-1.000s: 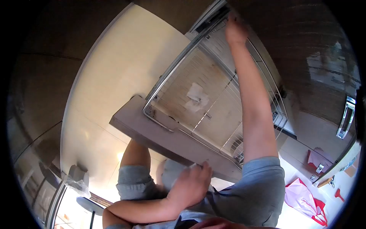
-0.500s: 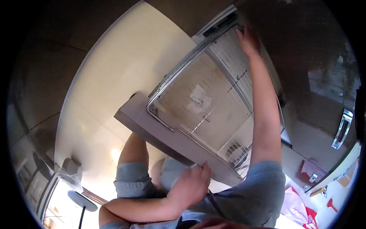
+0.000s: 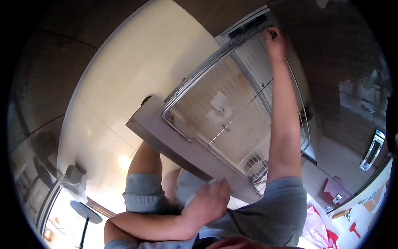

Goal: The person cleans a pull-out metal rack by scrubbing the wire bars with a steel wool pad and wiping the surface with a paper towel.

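A pull-out wire basket [image 3: 232, 118] with chrome rails stands out from the cabinet, behind a flat drawer front [image 3: 174, 139]. My right hand [image 3: 277, 45] is at the basket's far back corner, fingers curled round a small dark thing I cannot make out. My left hand [image 3: 209, 201] is closed beside the outer face of the drawer front, near its middle. A pale bit shows at its fingertips, too blurred to name. Under the wires, on the stained cabinet bottom, lies a crumpled white tissue or cloth [image 3: 220, 104].
A small round wire rack [image 3: 258, 168] sits at the basket's near right corner. Dark cabinet doors, one with a chrome handle [image 3: 372, 150], flank the right side. Pale floor tiles [image 3: 124, 83] stretch left. A red-and-pink cloth or bag [image 3: 319, 228] lies at lower right.
My right hand has turned at the back corner, and the dark thing between its fingers now shows. My left hand stays almost where it was. The whole view has shifted slightly.
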{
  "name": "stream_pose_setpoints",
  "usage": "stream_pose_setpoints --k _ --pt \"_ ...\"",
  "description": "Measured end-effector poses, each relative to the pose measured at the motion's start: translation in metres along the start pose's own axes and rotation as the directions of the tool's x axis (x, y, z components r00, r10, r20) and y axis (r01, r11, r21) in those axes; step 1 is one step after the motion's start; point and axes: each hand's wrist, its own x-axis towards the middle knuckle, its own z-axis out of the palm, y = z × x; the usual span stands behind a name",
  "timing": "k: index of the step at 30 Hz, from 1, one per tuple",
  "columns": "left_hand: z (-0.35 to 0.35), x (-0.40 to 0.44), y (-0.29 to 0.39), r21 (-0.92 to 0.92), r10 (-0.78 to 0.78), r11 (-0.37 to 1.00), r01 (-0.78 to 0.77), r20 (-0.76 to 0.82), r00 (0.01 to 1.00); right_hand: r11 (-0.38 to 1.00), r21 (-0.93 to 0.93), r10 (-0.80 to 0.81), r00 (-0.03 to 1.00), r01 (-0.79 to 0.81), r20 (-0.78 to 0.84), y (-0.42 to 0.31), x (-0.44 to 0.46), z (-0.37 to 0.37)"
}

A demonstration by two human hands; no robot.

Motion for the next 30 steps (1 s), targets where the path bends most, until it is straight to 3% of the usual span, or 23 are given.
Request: stream_pose_setpoints --k 1,4,7,10,13,19,22,25,28,30 --pt "-0.002 -0.001 -0.002 -0.007 0.003 1.0 -0.003 -0.001 1.0 0.998 0.056 0.005 1.0 -0.006 0.003 0.001 0.0 -0.003" --pt "0.005 -0.001 0.0 -0.018 -0.025 1.0 0.024 -0.026 0.999 0.984 -0.071 0.163 0.987 -0.161 0.011 -0.005 -0.01 -0.02" --pt "0.004 -0.001 0.001 0.046 -0.011 0.999 0.012 -0.019 1.0 0.97 -0.221 0.12 0.988 -0.097 0.092 -0.017 0.0 -0.012" --pt "-0.001 0.0 -0.001 -0.006 -0.025 1.0 0.024 -0.023 0.999 0.99 -0.077 0.124 0.991 -0.12 0.049 -0.001 0.004 -0.004" --pt "0.008 -0.001 0.002 0.031 -0.027 0.999 0.029 -0.055 0.998 0.952 -0.28 0.135 0.99 -0.122 0.028 -0.01 -0.003 -0.014" --pt "-0.002 0.002 -0.001 -0.022 -0.035 0.999 0.034 -0.044 0.998 0.984 -0.076 0.163 0.986 -0.161 0.03 0.006 0.003 -0.008" --pt "0.006 0.001 0.003 0.042 -0.037 0.998 0.039 -0.044 0.998 0.968 -0.173 0.207 0.971 -0.184 0.12 -0.007 0.011 -0.011" --pt "0.001 0.002 -0.001 0.047 -0.027 0.998 0.031 -0.072 0.997 0.979 -0.099 0.185 0.98 -0.177 0.071 -0.013 0.01 -0.007" --pt "0.007 0.0 0.002 0.012 -0.039 0.999 0.039 -0.033 0.999 0.953 -0.213 0.229 0.972 -0.214 0.051 0.018 0.005 -0.011" --pt "0.004 0.003 0.0 0.054 -0.036 0.998 0.038 -0.041 0.998 0.953 -0.259 0.181 0.98 -0.156 0.079 0.012 0.022 -0.003"
